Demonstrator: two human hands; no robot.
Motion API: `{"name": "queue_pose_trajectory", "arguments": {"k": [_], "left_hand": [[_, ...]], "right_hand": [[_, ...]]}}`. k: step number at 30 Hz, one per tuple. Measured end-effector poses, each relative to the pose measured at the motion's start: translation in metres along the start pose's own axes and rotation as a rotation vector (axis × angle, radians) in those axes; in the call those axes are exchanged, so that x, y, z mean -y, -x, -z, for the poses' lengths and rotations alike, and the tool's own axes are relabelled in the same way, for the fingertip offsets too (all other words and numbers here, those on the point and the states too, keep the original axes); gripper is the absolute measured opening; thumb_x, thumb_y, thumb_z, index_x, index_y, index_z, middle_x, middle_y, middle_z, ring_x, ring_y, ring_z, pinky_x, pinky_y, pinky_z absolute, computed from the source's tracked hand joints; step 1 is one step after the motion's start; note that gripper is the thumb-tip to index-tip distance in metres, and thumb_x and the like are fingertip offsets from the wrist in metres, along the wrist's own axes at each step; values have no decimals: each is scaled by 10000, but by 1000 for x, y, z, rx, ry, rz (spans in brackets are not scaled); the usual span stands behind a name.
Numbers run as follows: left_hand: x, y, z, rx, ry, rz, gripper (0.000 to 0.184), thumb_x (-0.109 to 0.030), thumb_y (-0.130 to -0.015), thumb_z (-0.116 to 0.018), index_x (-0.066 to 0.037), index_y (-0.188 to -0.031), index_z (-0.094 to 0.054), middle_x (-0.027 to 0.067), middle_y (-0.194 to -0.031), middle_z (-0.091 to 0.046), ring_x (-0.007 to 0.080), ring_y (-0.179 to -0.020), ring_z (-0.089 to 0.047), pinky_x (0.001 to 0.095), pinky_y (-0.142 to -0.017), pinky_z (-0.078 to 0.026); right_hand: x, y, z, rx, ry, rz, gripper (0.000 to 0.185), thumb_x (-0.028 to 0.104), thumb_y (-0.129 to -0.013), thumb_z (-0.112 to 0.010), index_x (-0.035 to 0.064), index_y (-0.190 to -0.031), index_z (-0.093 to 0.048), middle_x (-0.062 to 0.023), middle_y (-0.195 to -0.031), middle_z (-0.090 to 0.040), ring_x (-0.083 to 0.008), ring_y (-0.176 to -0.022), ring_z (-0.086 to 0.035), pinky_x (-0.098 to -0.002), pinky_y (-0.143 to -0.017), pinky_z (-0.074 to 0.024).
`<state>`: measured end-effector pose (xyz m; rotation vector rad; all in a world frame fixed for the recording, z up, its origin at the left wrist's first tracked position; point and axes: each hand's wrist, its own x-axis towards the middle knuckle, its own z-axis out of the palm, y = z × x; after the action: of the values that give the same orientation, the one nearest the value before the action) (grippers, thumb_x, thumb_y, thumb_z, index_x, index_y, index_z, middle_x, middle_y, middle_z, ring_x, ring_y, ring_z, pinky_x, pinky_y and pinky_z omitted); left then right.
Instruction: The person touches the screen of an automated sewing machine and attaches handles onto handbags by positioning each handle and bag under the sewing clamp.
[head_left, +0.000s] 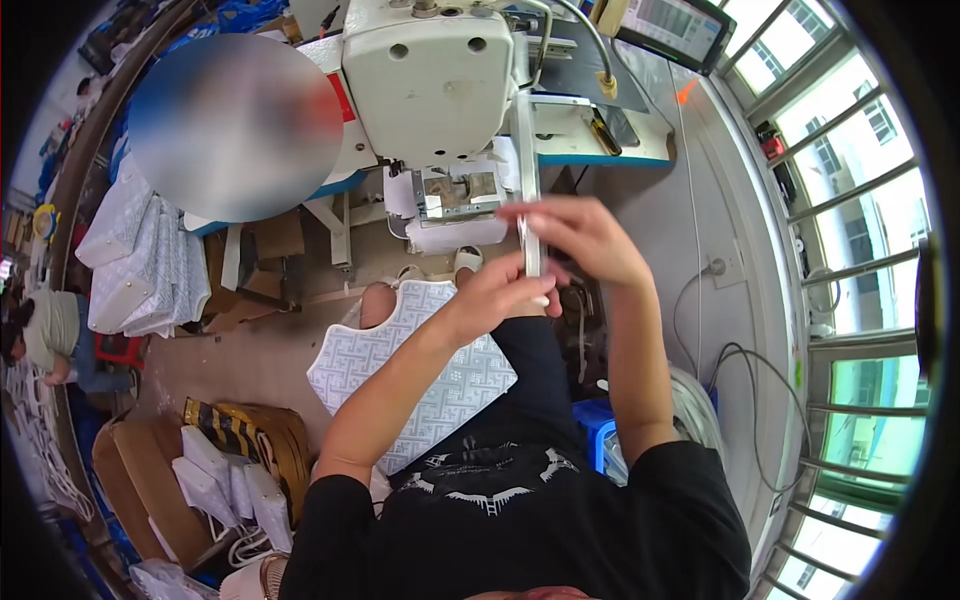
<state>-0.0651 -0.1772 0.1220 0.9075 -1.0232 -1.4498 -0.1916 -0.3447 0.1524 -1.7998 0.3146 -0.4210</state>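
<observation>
A long narrow white strip runs down beside the sewing machine head to my hands. My left hand is closed around its lower end, thumb and fingers pressed together. My right hand is just above and to the right, its fingers reaching across the strip and smeared by motion. Whether it grips the strip, I cannot tell. Across my lap lies a grey-and-white patterned panel with a curved, pale edge, partly covered by my left forearm.
Patterned pieces are stacked at the left. An open cardboard box and a yellow-black bag stand on the floor. A screen is at the upper right, near a screwdriver. Another person bends at far left.
</observation>
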Motion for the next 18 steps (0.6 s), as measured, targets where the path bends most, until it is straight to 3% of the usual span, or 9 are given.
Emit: {"name": "queue_pose_trajectory", "arguments": {"k": [2,6,7,9,12,16,18], "left_hand": [[12,0,10,-10,-12,-19,350,-276,-1116,-464,11,-1166,-658,94,-958,-694,169,-935,-664,329,-923,-502],[27,-2,31,-38,-19,-81,350,-300,-1111,-483,3,-1117,-657,87,-980,-684,161,-970,-653,346,-935,-518],[28,-2,36,-30,-22,-78,351,-304,-1108,-482,2,-1097,-653,87,-988,-683,161,-979,-649,353,-938,-518],[29,0,35,-36,-10,-70,353,-308,-1104,-481,1,-1076,-648,87,-997,-681,162,-989,-645,360,-941,-518],[13,1,17,-190,259,-1,352,-308,-1126,-484,-6,-1035,-640,69,-940,-669,143,-884,-630,325,-859,-530],[15,16,25,-198,-5,-43,353,-310,-1152,-472,-17,-1041,-633,50,-879,-664,129,-779,-634,277,-745,-537],[20,16,26,-225,3,-67,356,-319,-1156,-464,-22,-1049,-630,47,-872,-661,127,-761,-636,268,-715,-530]], "right_hand": [[-5,-33,13,-164,64,-102,416,246,-1127,-539,-18,-1433,-637,-50,-1135,-727,-110,-990,-638,-268,-896,-526],[16,-40,31,-224,178,-237,354,178,-1105,-576,-30,-1372,-682,-84,-1161,-759,-121,-1009,-674,-275,-925,-540],[18,-32,24,-201,190,-235,354,178,-1105,-576,-30,-1372,-682,-84,-1161,-759,-121,-1009,-674,-275,-925,-540],[21,5,1,154,29,34,305,97,-1051,-645,-19,-1325,-716,-88,-1119,-774,-124,-1011,-699,-275,-902,-560],[25,4,-7,50,63,-23,285,55,-1023,-667,-19,-1291,-732,-95,-1116,-780,-128,-1004,-713,-275,-898,-569],[30,4,-11,-64,9,-61,245,25,-1009,-678,-19,-1238,-751,-84,-1070,-781,-119,-979,-718,-266,-885,-578],[29,0,-12,-58,-17,-75,229,21,-1009,-677,-19,-1221,-756,-77,-1048,-780,-113,-968,-717,-262,-879,-581]]}}
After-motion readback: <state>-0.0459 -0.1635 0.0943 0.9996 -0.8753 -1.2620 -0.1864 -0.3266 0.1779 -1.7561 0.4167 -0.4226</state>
